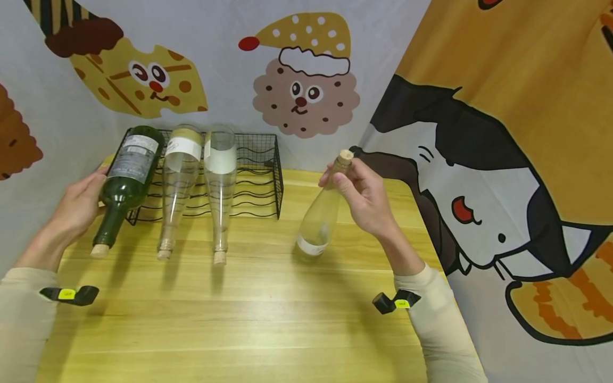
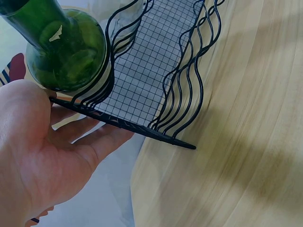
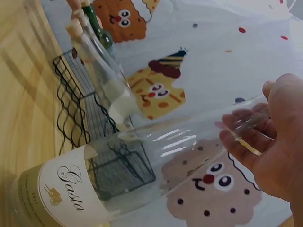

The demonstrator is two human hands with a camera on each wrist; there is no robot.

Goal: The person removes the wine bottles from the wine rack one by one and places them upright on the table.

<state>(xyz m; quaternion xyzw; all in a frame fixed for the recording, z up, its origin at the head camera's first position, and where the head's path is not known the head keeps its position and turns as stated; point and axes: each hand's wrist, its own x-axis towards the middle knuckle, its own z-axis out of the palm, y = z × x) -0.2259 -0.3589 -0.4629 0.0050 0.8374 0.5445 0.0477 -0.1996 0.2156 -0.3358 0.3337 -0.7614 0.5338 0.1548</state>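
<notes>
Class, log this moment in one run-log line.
left hand: holds wire rack | right hand: grips corked bottle by neck | on rack: green bottle, two clear bottles

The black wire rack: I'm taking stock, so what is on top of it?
On the rack lie three corked bottles: a green bottle, a clear bottle beside it and another clear bottle. The green one covers the wires behind it in the head view.

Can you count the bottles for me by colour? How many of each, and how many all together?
Green bottle: 1, on the black wire rack
Clear bottles: 3, two on the rack and one in the right hand
Total: 4 bottles
</notes>
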